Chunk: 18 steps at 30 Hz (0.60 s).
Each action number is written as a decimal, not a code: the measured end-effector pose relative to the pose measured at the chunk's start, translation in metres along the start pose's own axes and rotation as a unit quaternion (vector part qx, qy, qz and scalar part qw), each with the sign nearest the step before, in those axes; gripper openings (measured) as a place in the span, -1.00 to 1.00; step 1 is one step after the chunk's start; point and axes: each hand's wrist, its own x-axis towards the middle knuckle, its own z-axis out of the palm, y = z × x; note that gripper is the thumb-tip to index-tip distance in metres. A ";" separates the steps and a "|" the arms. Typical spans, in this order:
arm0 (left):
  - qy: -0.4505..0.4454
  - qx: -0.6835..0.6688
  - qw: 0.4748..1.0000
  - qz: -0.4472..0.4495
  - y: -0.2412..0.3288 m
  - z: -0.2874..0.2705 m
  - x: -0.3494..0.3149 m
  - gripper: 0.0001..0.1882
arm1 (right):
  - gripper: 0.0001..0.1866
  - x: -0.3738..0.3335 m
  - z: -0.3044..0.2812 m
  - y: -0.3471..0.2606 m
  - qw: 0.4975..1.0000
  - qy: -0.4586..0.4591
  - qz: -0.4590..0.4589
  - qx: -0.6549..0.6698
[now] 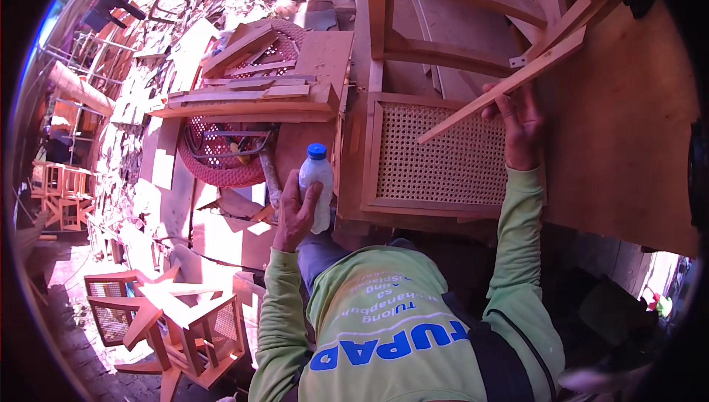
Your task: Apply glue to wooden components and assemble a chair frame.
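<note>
My left hand (294, 213) grips a white plastic bottle (317, 184) with a blue cap, held upright beside the workbench edge. My right hand (518, 123) holds a long wooden slat (502, 88) that slants up to the right over a chair seat of woven cane (443, 154) in a wooden frame. The slat's far end meets the wooden chair frame (473, 3) lying above the seat. Both arms wear light green long sleeves.
A pile of wood offcuts (251, 84) lies on a red woven basket (221, 165) to the left. Several unfinished wooden chairs (170, 321) stand at the lower left. A large plywood sheet (628, 136) fills the right side.
</note>
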 end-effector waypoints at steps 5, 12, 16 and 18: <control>-0.039 0.006 0.999 0.023 0.031 0.005 0.004 -0.76 | -0.61 -0.034 -0.003 0.052 0.997 0.011 0.007 0.080; -0.087 0.016 0.996 0.018 0.035 0.006 0.013 -0.70 | -0.67 -0.053 -0.001 0.067 0.998 0.030 0.016 0.045; -0.117 0.064 0.991 0.003 0.048 0.006 0.009 -0.68 | -0.70 -0.059 0.002 0.047 0.993 0.053 0.017 0.099; -0.126 0.115 0.985 0.010 0.040 -0.006 0.011 -0.69 | -0.70 -0.058 -0.004 0.033 0.987 0.041 0.005 0.158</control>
